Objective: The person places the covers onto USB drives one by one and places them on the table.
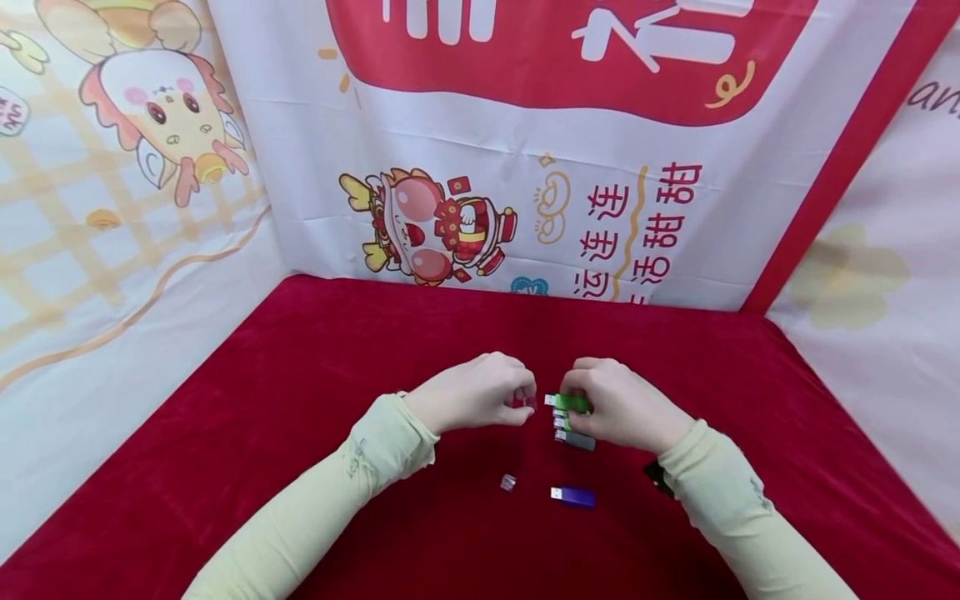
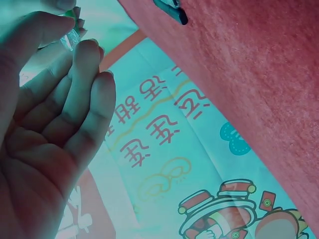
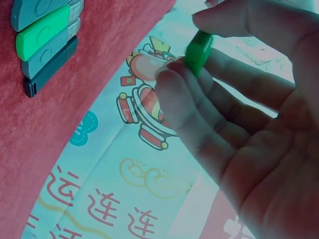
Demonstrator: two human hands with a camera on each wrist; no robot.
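Observation:
My left hand pinches a small clear cap between thumb and fingertips. Close by on its right, my right hand pinches a green USB stick. That stick's metal plug points left toward the cap, and a narrow gap shows between the two in the head view. Below the right fingers lies a row of several USB sticks; a grey one is nearest me. In the right wrist view the row includes a bright green stick and a black one. My right fingers hide part of the row in the head view.
On the red cloth, a purple USB stick lies nearer me, plug to the left. Left of it sits another clear cap. A dark object is partly hidden by my right sleeve. Printed cloth walls stand behind and at both sides.

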